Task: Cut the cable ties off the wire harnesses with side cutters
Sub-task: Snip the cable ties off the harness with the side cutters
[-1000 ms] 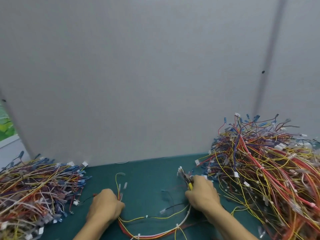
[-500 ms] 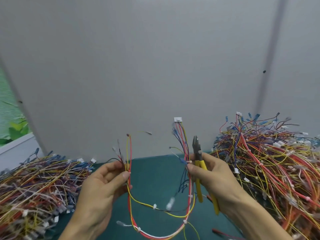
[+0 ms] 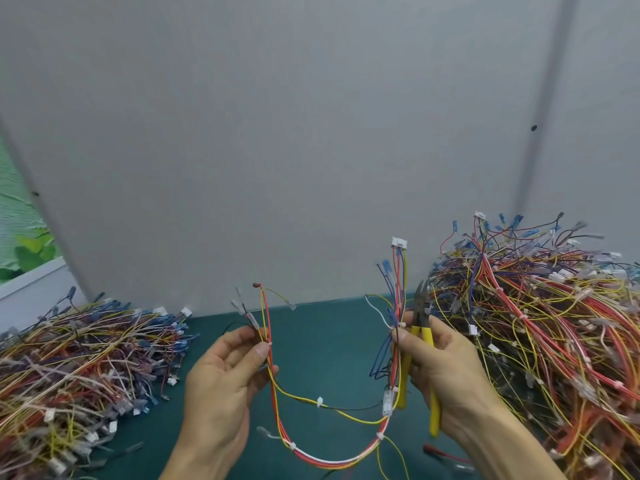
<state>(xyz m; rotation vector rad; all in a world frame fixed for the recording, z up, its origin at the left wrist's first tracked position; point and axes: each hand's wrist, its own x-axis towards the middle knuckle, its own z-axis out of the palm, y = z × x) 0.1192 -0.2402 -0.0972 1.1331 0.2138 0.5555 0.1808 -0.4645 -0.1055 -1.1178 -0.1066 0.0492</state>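
A wire harness (image 3: 332, 459) of red, yellow and white wires hangs in a U between my hands above the green table. My left hand (image 3: 225, 386) pinches its left end between thumb and fingers. My right hand (image 3: 440, 372) grips the yellow-handled side cutters (image 3: 420, 317), jaws pointing up, and also pinches the harness's right branch near a white cable tie (image 3: 401, 324). More white ties (image 3: 319, 401) sit along the loop. A white connector (image 3: 399, 242) tops the right branch.
A big heap of harnesses (image 3: 540, 327) fills the right side of the green table (image 3: 325, 341). Another heap (image 3: 79, 368) lies at the left. A grey wall panel (image 3: 311, 150) stands close behind.
Both hands have lifted the harness off the table and hold it up in a loop. The side cutters now point upward in my right hand.
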